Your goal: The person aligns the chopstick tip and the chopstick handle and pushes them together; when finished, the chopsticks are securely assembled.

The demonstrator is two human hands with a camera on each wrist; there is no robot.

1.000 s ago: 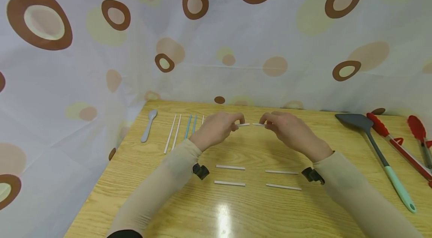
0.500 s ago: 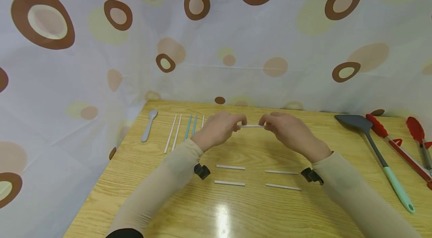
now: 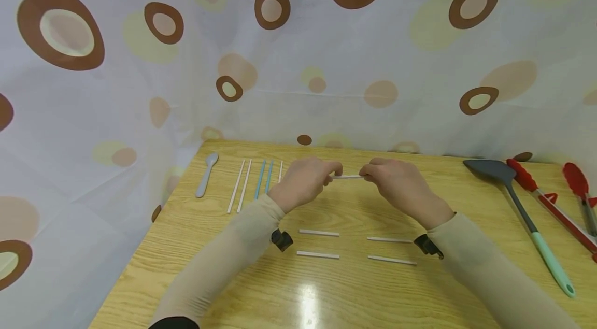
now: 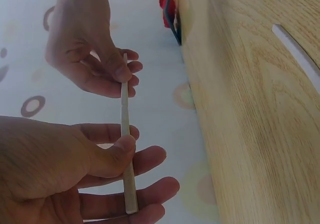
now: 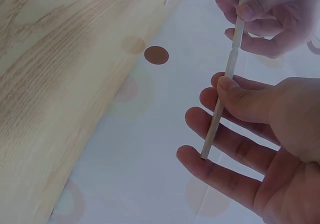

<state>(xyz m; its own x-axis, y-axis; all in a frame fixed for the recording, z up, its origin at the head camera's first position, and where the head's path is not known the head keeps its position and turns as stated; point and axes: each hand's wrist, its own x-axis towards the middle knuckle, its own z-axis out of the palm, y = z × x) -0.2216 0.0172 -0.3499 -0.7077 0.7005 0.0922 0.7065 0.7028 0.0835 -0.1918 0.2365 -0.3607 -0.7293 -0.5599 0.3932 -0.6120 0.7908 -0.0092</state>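
Over the far middle of the table, my left hand (image 3: 304, 182) and right hand (image 3: 400, 185) hold a thin white chopstick (image 3: 349, 177) level between them. Each hand pinches one half between thumb and fingers. In the left wrist view the chopstick (image 4: 125, 115) runs straight from hand to hand. A narrow joint shows between the hands on the chopstick (image 5: 232, 59) in the right wrist view. Nearer on the table lie two short white chopstick pieces on the left, such as one piece (image 3: 318, 255), and two on the right, such as another piece (image 3: 392, 260).
Left on the wooden table (image 3: 261, 292) lie a grey spoon (image 3: 206, 175), white chopsticks (image 3: 236, 186) and blue chopsticks (image 3: 260, 179); my left hand partly covers another white one. To the right lie a turner (image 3: 520, 204), red tongs (image 3: 557, 210) and another red-tipped utensil (image 3: 576, 181). A patterned curtain (image 3: 298, 49) hangs behind.
One second ago a gap separated the two chopstick halves. The hands brought them together, and the halves now meet end to end. The pieces on the table have stayed put.
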